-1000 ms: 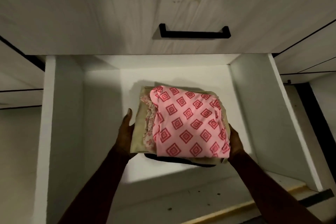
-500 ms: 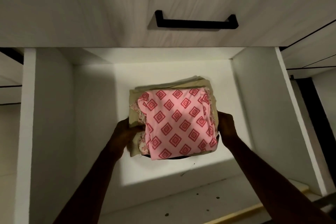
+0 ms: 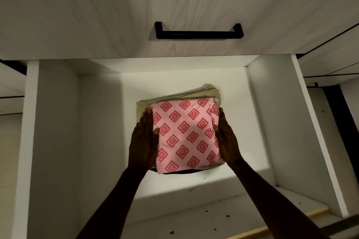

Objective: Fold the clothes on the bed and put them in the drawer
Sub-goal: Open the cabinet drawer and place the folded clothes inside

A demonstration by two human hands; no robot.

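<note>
The head view looks straight down into an open white drawer, and everything here is placed relative to it. A stack of folded clothes sits on the drawer floor, roughly in the middle between the left and right walls and a little nearer the back wall than the front edge. The top piece is a pink cloth printed with red diamonds; under it a beige cloth sticks out toward the back of the drawer and along the left edge, and a thin strip of dark cloth shows at the side of the stack nearest the drawer front. The left hand lies flat against the left side of the stack, fingers straight and together, the thumb resting on the pink cloth. The right hand presses the right side in the same way, fingers extended along the edge. Both hands are flat against the stack rather than curled round it. Above the drawer, at the back, is a pale wood-grain front with a black handle. Small dark specks dot the ledge at the drawer's front.
</note>
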